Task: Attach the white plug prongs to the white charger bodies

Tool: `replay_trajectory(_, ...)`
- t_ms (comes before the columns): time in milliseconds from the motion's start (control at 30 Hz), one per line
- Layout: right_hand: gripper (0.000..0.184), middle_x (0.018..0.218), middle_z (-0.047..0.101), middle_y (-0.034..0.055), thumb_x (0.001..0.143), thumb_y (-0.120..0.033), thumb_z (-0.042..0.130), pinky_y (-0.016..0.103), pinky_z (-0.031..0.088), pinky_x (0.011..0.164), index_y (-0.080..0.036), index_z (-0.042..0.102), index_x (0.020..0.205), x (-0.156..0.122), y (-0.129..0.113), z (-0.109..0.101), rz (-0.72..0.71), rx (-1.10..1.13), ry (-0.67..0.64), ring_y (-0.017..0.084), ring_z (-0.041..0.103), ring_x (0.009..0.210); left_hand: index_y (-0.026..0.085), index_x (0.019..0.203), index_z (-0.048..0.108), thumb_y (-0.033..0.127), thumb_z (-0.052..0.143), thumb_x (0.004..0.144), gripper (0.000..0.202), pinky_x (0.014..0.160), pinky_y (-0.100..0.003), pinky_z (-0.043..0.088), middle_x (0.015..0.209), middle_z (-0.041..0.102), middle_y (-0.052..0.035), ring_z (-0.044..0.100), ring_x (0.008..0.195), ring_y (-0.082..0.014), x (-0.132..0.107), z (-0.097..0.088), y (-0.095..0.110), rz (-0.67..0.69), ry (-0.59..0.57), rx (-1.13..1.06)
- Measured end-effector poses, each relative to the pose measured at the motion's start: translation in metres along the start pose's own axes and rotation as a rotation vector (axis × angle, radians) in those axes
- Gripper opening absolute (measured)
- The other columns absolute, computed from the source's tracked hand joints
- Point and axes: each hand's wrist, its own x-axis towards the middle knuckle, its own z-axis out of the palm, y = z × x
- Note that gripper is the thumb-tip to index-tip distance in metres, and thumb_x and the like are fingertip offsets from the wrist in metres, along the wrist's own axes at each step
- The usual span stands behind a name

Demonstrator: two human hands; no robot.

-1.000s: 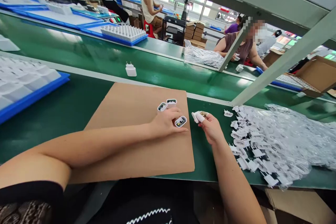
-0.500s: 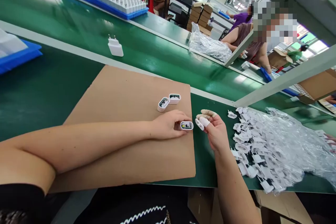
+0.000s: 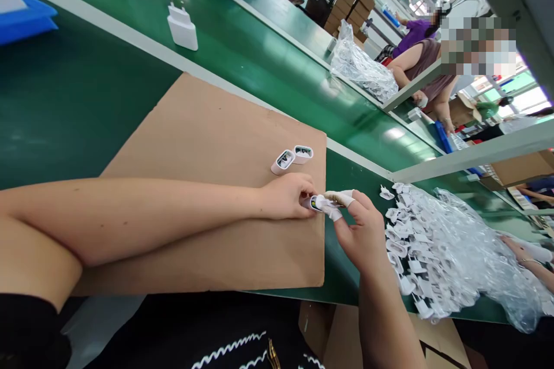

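Note:
My left hand [image 3: 291, 195] is closed around a white charger housing [image 3: 310, 203], its open end facing right with parts showing inside. My right hand [image 3: 357, 213], with white finger cots on its fingertips, pinches a small white plug cap [image 3: 324, 203] right at the mouth of that housing. The fingertips partly hide the cap, so how far it sits in the housing cannot be told. Just beyond my left hand, two more open charger housings, one tilted [image 3: 283, 161] and one beside it [image 3: 303, 154], stand on the cardboard sheet [image 3: 208, 242].
Right of my hand lies a pile of white plug caps [image 3: 407, 242] by a clear plastic bag [image 3: 471, 248]. A finished-looking charger [image 3: 182, 26] lies on the green belt [image 3: 255, 63]. A blue tray [image 3: 32, 11] is at left. A co-worker [image 3: 428, 69] sits across; another person's hand [image 3: 517, 251] touches the bag.
My right hand has brought the plug cap leftward to the mouth of the housing in my left hand. The view has shifted, and the other person's hand at the bag shows more.

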Motion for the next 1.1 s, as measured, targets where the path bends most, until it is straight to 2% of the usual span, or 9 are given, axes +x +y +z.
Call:
replay_trajectory(167,0.021,0.090,0.067,0.0063,0.092,-0.015,0.057,0.033,0.050,0.069,-0.022,0.072,0.104,0.006,-0.001,0.005,-0.089,-0.099,-0.035,0.022,0.064,0.085,0.016,0.079,0.076,0.027,0.078,0.078,0.012,0.072,-0.029,0.048,0.089,0.065,-0.0037,0.062,0.077,-0.0158,0.001,0.000,-0.001,-0.011,-0.011,0.007)
replay_trajectory(300,0.024,0.084,0.063,0.0060,0.089,-0.009,0.054,0.033,0.046,0.065,-0.022,0.071,0.101,0.006,-0.006,0.006,-0.159,-0.205,-0.048,0.023,0.058,0.080,0.016,0.078,0.075,0.024,0.077,0.078,0.008,0.071,-0.028,0.047,0.090,0.066,-0.0038,0.063,0.079,-0.0161,0.001,0.000,-0.001,-0.002,-0.008,-0.014)
replay_trajectory(400,0.024,0.079,0.060,0.0055,0.089,-0.008,0.054,0.034,0.042,0.062,-0.022,0.070,0.098,0.004,-0.010,0.004,-0.171,-0.246,-0.007,0.023,0.054,0.076,0.016,0.077,0.074,0.023,0.077,0.077,0.008,0.069,-0.027,0.047,0.090,0.066,-0.0032,0.062,0.078,-0.0154,0.001,0.000,0.000,-0.007,-0.001,-0.012)
replay_trajectory(533,0.024,0.081,0.059,0.0055,0.089,-0.008,0.054,0.034,0.041,0.062,-0.023,0.070,0.101,0.003,-0.010,0.002,-0.158,-0.245,0.029,0.022,0.054,0.076,0.016,0.078,0.075,0.024,0.078,0.075,0.009,0.066,-0.026,0.045,0.088,0.065,-0.0023,0.061,0.073,-0.0139,0.001,-0.001,0.001,-0.028,-0.015,-0.004)
replay_trajectory(833,0.019,0.078,0.057,0.0048,0.086,-0.008,0.053,0.031,0.040,0.060,-0.022,0.067,0.084,0.005,-0.005,0.011,-0.162,-0.231,0.002,0.020,0.053,0.073,0.015,0.073,0.072,0.024,0.077,0.075,0.010,0.066,-0.026,0.044,0.085,0.063,-0.0013,0.058,0.071,-0.0126,0.001,-0.002,0.003,-0.045,-0.012,-0.016)
replay_trajectory(1000,0.020,0.076,0.056,0.0029,0.081,-0.009,0.055,0.029,0.039,0.059,-0.022,0.069,0.085,0.009,-0.006,0.013,-0.066,-0.170,-0.047,0.019,0.053,0.072,0.016,0.073,0.071,0.028,0.078,0.077,0.015,0.068,-0.027,0.046,0.085,0.061,-0.0017,0.059,0.073,-0.0136,-0.001,-0.002,0.001,-0.043,-0.020,-0.012)
replay_trajectory(1100,0.018,0.077,0.057,0.0030,0.082,-0.011,0.056,0.028,0.040,0.058,-0.020,0.071,0.087,0.004,-0.008,0.021,-0.006,-0.138,0.023,0.018,0.054,0.071,0.016,0.077,0.071,0.033,0.076,0.080,0.019,0.069,-0.028,0.046,0.085,0.060,-0.0024,0.059,0.074,-0.0149,-0.004,-0.003,0.003,-0.038,-0.018,0.002)
